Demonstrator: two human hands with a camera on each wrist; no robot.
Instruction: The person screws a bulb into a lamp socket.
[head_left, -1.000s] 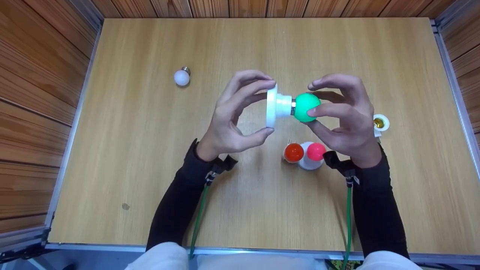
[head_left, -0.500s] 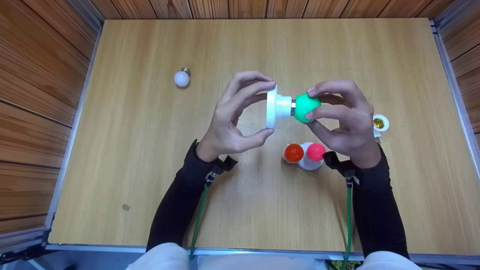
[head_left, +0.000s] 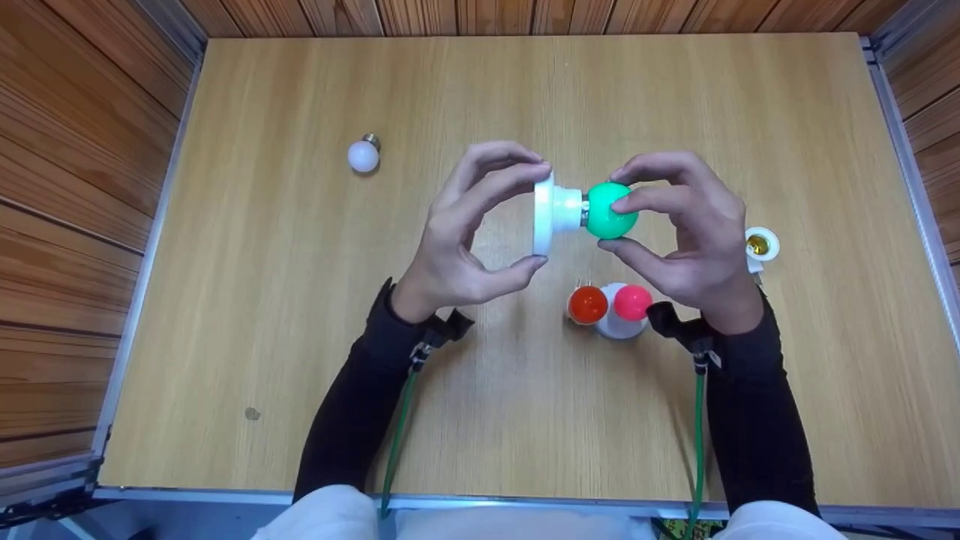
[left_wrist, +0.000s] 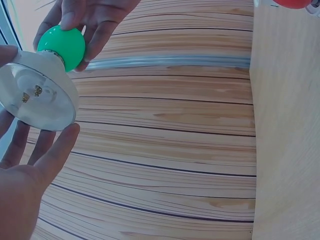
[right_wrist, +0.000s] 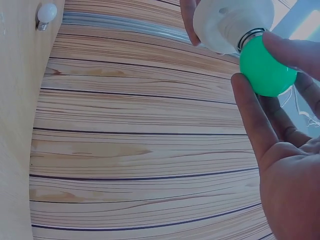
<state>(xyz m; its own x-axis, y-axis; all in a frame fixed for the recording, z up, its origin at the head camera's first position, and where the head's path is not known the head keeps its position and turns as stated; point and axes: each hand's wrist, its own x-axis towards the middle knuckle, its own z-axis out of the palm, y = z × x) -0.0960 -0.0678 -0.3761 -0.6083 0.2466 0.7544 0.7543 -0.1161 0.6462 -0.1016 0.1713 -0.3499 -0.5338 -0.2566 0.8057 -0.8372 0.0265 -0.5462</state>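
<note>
My left hand [head_left: 469, 232] grips a white round lamp socket [head_left: 543, 214] by the rim of its base, thumb below and fingers above. The socket lies on its side in the air, its mouth facing right. A green light bulb [head_left: 609, 214] sits with its metal cap partly in that mouth; a band of metal still shows. My right hand [head_left: 694, 225] pinches the green globe between thumb and fingertips. In the left wrist view the hollow back of the socket [left_wrist: 37, 97] shows two brass contacts. The right wrist view shows the bulb [right_wrist: 267, 67] between thumb and fingers.
Below the hands stand a red bulb [head_left: 587, 305] and a pink bulb [head_left: 632, 303], the pink one over a white round base [head_left: 621, 327]. A white bulb [head_left: 364, 157] lies at the back left. Another white socket [head_left: 761, 245] is beside the right wrist.
My right fingers have shifted their hold around the green bulb, index finger now higher on the globe. The bulb has tilted slightly upward. My left hand and the socket have stayed nearly still.
</note>
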